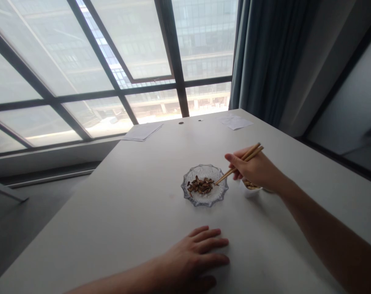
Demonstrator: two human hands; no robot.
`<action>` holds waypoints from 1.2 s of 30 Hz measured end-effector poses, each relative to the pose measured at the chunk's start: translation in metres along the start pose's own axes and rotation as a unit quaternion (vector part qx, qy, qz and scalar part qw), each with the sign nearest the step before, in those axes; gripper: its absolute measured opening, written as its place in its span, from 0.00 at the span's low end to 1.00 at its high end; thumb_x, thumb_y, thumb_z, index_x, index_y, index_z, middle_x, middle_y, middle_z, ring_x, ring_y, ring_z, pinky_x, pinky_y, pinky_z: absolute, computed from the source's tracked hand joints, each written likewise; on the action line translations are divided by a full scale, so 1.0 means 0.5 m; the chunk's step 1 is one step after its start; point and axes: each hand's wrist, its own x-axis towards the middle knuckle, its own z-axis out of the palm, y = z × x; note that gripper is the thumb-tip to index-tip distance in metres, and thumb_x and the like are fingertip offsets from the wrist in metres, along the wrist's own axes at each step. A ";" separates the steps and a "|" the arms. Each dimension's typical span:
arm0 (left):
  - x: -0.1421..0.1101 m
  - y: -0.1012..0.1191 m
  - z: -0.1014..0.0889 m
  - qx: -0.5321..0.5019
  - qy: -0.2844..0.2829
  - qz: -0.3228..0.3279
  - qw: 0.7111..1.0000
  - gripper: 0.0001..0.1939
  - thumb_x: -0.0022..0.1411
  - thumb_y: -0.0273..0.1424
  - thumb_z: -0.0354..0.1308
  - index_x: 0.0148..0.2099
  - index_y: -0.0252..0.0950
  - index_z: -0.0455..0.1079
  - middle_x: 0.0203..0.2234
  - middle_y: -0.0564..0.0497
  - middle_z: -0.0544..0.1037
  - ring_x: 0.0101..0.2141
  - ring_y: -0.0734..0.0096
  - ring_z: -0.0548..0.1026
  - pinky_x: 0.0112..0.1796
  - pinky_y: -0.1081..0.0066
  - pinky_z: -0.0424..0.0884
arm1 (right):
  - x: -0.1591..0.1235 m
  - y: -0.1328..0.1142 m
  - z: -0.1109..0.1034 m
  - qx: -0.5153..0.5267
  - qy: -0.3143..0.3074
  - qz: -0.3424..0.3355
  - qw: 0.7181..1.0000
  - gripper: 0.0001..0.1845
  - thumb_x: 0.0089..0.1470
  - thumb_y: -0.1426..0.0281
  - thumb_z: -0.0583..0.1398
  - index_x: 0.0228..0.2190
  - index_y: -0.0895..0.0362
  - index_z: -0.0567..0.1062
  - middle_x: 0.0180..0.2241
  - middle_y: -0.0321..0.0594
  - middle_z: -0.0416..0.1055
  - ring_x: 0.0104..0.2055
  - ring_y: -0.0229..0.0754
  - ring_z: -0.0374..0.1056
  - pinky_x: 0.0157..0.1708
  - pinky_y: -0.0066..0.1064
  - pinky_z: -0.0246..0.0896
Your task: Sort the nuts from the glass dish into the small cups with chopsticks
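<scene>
R hand point(254, 169) grips wooden chopsticks point(226, 174), tips low at 3 o'clock of glass dish point(219, 196), by sunflower seeds point(200, 185); L hand point(194, 255) open, flat on worktop point(118, 212). Low tip angle aids control.

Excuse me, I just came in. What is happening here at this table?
A person holds wooden chopsticks in their right hand, with the tips at a pile of dark seeds in a glass dish. A small white cup with tan pieces inside sits partly behind that hand. Their left hand lies flat on the white table.
</scene>
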 end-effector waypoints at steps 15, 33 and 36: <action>0.001 0.000 -0.003 0.000 0.000 -0.001 1.000 0.28 0.70 0.36 0.63 0.70 0.45 0.66 0.73 0.49 0.65 0.73 0.50 0.60 0.73 0.49 0.53 | 0.057 0.073 -0.110 -0.036 0.193 0.029 0.980 0.22 0.57 0.51 0.71 0.22 0.54 0.80 0.21 0.45 0.79 0.20 0.50 0.78 0.19 0.35 0.75; -0.001 0.000 0.000 0.002 -0.013 -0.004 1.000 0.28 0.71 0.36 0.61 0.71 0.45 0.65 0.74 0.49 0.63 0.73 0.48 0.58 0.72 0.47 0.53 | 0.038 0.042 -0.083 0.035 0.142 -0.006 0.989 0.26 0.55 0.44 0.71 0.27 0.55 0.83 0.21 0.43 0.80 0.22 0.47 0.79 0.19 0.31 0.75; 0.000 0.000 0.000 -0.005 0.001 0.000 1.000 0.27 0.71 0.37 0.61 0.70 0.45 0.66 0.73 0.48 0.65 0.73 0.48 0.60 0.72 0.48 0.53 | 0.028 0.030 -0.037 0.081 0.043 -0.010 0.996 0.29 0.56 0.42 0.69 0.30 0.58 0.84 0.23 0.45 0.81 0.24 0.46 0.80 0.23 0.30 0.77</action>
